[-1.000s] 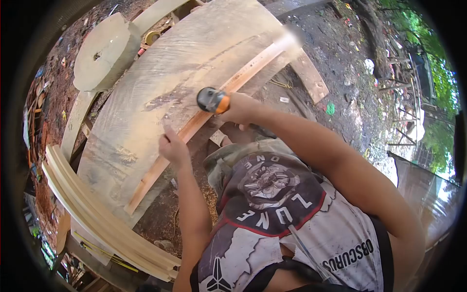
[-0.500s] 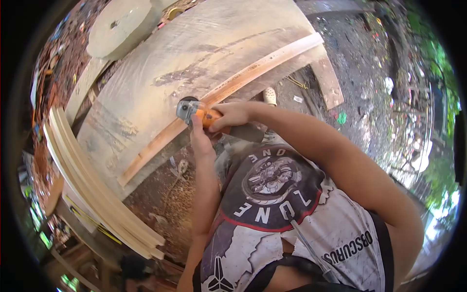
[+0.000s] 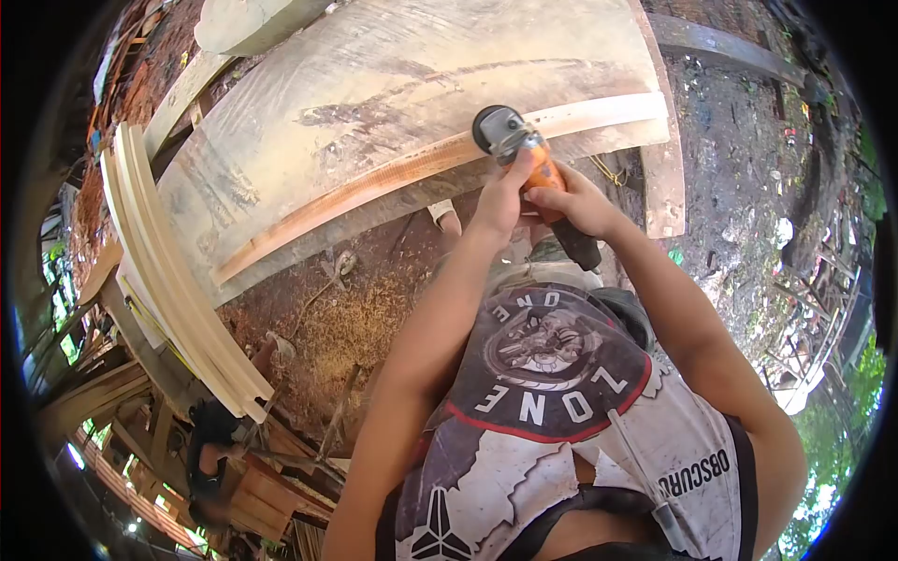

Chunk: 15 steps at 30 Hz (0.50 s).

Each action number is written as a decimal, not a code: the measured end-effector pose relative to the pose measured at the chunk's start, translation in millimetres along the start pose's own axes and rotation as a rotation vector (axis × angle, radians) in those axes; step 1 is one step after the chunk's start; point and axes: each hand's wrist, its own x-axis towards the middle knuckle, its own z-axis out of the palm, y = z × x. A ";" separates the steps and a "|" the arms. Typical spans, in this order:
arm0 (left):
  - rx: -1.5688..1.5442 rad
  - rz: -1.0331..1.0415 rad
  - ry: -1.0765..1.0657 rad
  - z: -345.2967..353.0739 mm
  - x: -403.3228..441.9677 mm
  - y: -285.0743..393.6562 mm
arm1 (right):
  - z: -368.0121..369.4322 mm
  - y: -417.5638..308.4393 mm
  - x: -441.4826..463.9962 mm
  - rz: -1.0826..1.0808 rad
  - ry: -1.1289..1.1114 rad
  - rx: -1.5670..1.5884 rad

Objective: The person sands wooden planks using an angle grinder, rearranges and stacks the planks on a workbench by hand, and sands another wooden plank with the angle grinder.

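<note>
An orange angle grinder (image 3: 541, 173) with a grey metal head and a dark round disc is held in both hands. My left hand (image 3: 503, 194) closes around its front end, near the head. Behind it, my right hand (image 3: 582, 198) wraps the orange body. The disc sits over the upper edge of a long, curved wooden strip (image 3: 374, 187); whether it touches the wood I cannot tell. The strip lies along the near edge of a dusty worktable (image 3: 281, 122), reddish brown at its left and pale at its right end.
Several pale curved wooden strips (image 3: 173, 271) are stacked at the left. A round pale slab (image 3: 257, 21) stands at the far left corner. Sawdust (image 3: 360, 323) covers the ground below the table. Another person (image 3: 210, 458) is at the lower left, near stacked boards.
Both hands and the grinder have moved right along the curved strip, toward its pale end. The camera view has turned, and more of the lower left area shows.
</note>
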 end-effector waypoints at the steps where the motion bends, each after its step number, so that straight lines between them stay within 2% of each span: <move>1: 0.000 0.000 0.003 5.0 1.0 2.7 | -3.1 1.2 -1.4 -0.001 0.028 0.011; 3: 0.114 -0.049 -0.044 9.6 6.2 6.2 | 1.2 4.9 -1.7 -0.031 0.036 0.079; 6: 0.052 0.025 0.018 -5.3 4.5 -6.1 | 18.0 1.4 -5.1 -0.088 0.067 0.220; 8: 0.010 0.088 0.100 -29.2 -7.9 -7.3 | 46.2 -23.9 0.7 0.047 -0.056 0.055; 9: -0.014 0.097 0.227 -31.7 -27.3 0.6 | 60.6 -8.3 17.1 -0.002 -0.095 0.043; 10: -0.074 0.088 0.260 -53.9 -29.2 -7.7 | 72.4 -13.4 26.9 0.032 -0.124 -0.189; 11: -0.165 -0.017 0.220 -83.8 -33.3 -13.0 | 85.8 -9.2 35.5 -0.089 -0.103 -0.295; 13: -0.191 0.036 0.194 -93.2 -52.4 -4.5 | 104.0 -8.1 49.1 -0.040 -0.146 -0.337; 15: -0.176 0.032 0.242 -88.8 -57.0 -4.1 | 106.5 -3.7 52.0 -0.088 -0.173 -0.374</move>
